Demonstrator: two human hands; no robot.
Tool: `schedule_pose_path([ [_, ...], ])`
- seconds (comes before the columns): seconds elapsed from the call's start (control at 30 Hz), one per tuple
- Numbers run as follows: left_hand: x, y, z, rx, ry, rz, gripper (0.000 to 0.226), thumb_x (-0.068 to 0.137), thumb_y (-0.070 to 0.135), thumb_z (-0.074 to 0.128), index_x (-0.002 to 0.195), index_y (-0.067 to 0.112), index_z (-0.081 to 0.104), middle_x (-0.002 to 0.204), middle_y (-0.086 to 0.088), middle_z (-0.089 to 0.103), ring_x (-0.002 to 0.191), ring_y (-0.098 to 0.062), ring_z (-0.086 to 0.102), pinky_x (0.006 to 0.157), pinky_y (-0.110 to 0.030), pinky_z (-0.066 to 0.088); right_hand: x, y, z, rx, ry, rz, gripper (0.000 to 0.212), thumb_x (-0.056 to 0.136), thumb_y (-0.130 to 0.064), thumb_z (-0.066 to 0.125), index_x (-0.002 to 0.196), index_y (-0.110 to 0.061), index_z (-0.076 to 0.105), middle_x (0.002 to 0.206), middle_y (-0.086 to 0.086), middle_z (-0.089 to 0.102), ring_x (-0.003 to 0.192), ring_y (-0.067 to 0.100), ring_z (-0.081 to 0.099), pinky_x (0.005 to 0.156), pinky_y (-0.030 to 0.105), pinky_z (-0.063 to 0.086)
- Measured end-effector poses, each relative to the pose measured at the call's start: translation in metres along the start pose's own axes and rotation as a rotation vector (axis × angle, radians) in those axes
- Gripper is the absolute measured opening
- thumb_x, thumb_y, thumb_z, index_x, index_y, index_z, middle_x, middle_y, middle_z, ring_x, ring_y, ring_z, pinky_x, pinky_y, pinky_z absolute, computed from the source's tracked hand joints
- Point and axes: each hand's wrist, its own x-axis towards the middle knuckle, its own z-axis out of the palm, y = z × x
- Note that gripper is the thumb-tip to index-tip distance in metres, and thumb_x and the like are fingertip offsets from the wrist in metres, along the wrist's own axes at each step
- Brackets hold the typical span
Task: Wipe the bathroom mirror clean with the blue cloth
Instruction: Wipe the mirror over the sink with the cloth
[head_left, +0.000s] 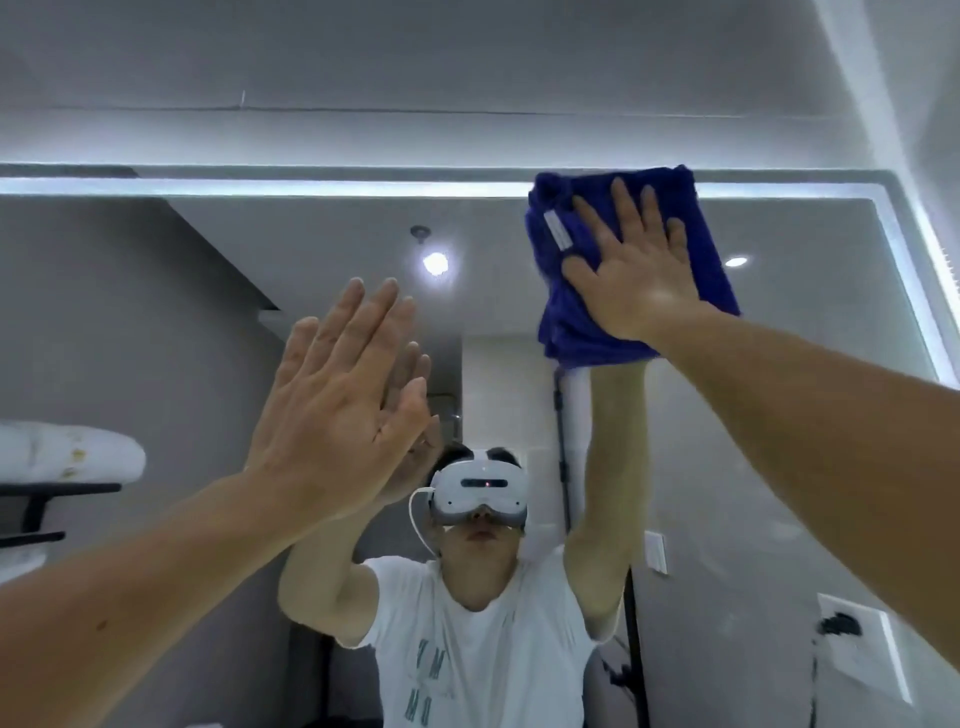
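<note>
Near the upper right corner of the mirror (311, 234), the blue cloth (566, 327) lies bunched flat against the glass. Its top edge overlaps the light strip (260, 186) that runs along the mirror's top. The right hand (639, 275) presses on the cloth with the palm flat and the fingers straight and spread; nothing is gripped.

Left of the mirror's middle and lower than the cloth, the left hand (337, 415) is raised with its palm facing the glass, fingers straight and close together, holding nothing. Its reflection sits right behind it, but I cannot tell whether it touches the glass.

Low in the mirror's middle, the reflection shows the person in a white headset (478, 491) and a white shirt (467, 649), both arms up. At the mirror's left edge a folded towel (67, 452) rests on a dark shelf (57, 489).
</note>
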Motion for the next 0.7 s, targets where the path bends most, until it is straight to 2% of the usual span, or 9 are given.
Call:
schedule_pose_path([
  [0.07, 0.003, 0.003, 0.001, 0.001, 0.002, -0.003, 0.068, 0.094, 0.048, 0.02, 0.155, 0.019, 0.018, 0.164, 0.005, 0.011, 0.151, -0.007, -0.004, 0.123, -0.044, 0.006, 0.004, -0.019, 0.001, 0.061, 0.016, 0.124, 0.065, 0.099, -0.057, 0.016, 0.156, -0.035, -0.005, 0.165, 0.005, -0.012, 0.15, 0.03, -0.013, 0.119, 0.052, -0.007],
  [0.13, 0.008, 0.007, 0.004, -0.001, 0.012, -0.001, 0.068, 0.094, 0.048, 0.02, 0.155, 0.018, 0.02, 0.164, 0.004, 0.012, 0.151, -0.007, -0.002, 0.123, -0.044, 0.006, -0.022, -0.035, 0.009, 0.049, 0.056, 0.089, 0.067, 0.098, -0.059, 0.015, 0.156, -0.033, -0.007, 0.165, 0.008, -0.012, 0.15, 0.032, -0.013, 0.118, 0.052, -0.009],
  [0.27, 0.017, 0.018, 0.015, -0.02, 0.019, 0.022, 0.067, 0.094, 0.048, 0.017, 0.155, 0.019, 0.018, 0.164, 0.005, 0.009, 0.15, -0.004, -0.006, 0.123, -0.038, 0.0, -0.105, -0.032, 0.029, -0.031, 0.077, -0.322, 0.067, 0.097, -0.062, 0.018, 0.155, -0.037, -0.006, 0.166, 0.003, -0.006, 0.152, 0.028, -0.008, 0.12, 0.046, -0.01],
  [0.37, 0.026, 0.025, 0.023, -0.012, 0.027, 0.046, 0.066, 0.096, 0.048, 0.017, 0.155, 0.02, 0.019, 0.164, 0.005, 0.01, 0.15, -0.003, -0.006, 0.122, -0.034, -0.004, -0.091, -0.001, 0.024, -0.089, 0.021, -0.548, 0.064, 0.097, -0.063, 0.017, 0.153, -0.044, -0.008, 0.165, -0.004, -0.008, 0.151, 0.021, -0.01, 0.119, 0.042, -0.01],
  [0.4, 0.029, 0.027, 0.023, -0.009, 0.03, 0.048, 0.066, 0.096, 0.049, 0.016, 0.155, 0.021, 0.017, 0.164, 0.006, 0.008, 0.149, -0.003, -0.008, 0.122, -0.033, -0.005, -0.072, 0.007, 0.019, -0.105, 0.024, -0.538, 0.063, 0.097, -0.063, 0.016, 0.151, -0.045, -0.012, 0.163, -0.007, -0.013, 0.151, 0.019, -0.013, 0.119, 0.039, -0.014],
  [0.47, 0.034, 0.031, 0.024, -0.016, 0.04, 0.038, 0.065, 0.095, 0.05, 0.014, 0.155, 0.024, 0.015, 0.164, 0.008, 0.005, 0.149, -0.001, -0.009, 0.122, -0.032, -0.006, -0.022, 0.016, 0.003, -0.071, 0.027, -0.371, 0.062, 0.099, -0.06, 0.018, 0.152, -0.044, -0.011, 0.163, -0.007, -0.016, 0.15, 0.018, -0.015, 0.118, 0.039, -0.015],
  [0.57, 0.033, 0.04, 0.024, -0.027, 0.052, 0.029, 0.064, 0.094, 0.048, 0.015, 0.153, 0.024, 0.015, 0.162, 0.011, 0.005, 0.149, -0.002, -0.007, 0.121, -0.03, -0.007, 0.04, 0.011, -0.014, 0.028, -0.013, -0.051, 0.064, 0.1, -0.057, 0.019, 0.156, -0.037, -0.005, 0.165, 0.002, -0.014, 0.151, 0.026, -0.014, 0.119, 0.05, -0.007],
  [0.7, 0.031, 0.037, 0.019, -0.012, 0.043, 0.056, 0.065, 0.094, 0.048, 0.017, 0.153, 0.022, 0.021, 0.162, 0.008, 0.011, 0.15, -0.004, -0.003, 0.123, -0.035, -0.002, 0.059, -0.021, -0.015, 0.081, -0.018, 0.145, 0.07, 0.096, -0.061, 0.015, 0.156, -0.031, -0.005, 0.164, 0.01, -0.015, 0.149, 0.037, -0.016, 0.115, 0.058, -0.01],
])
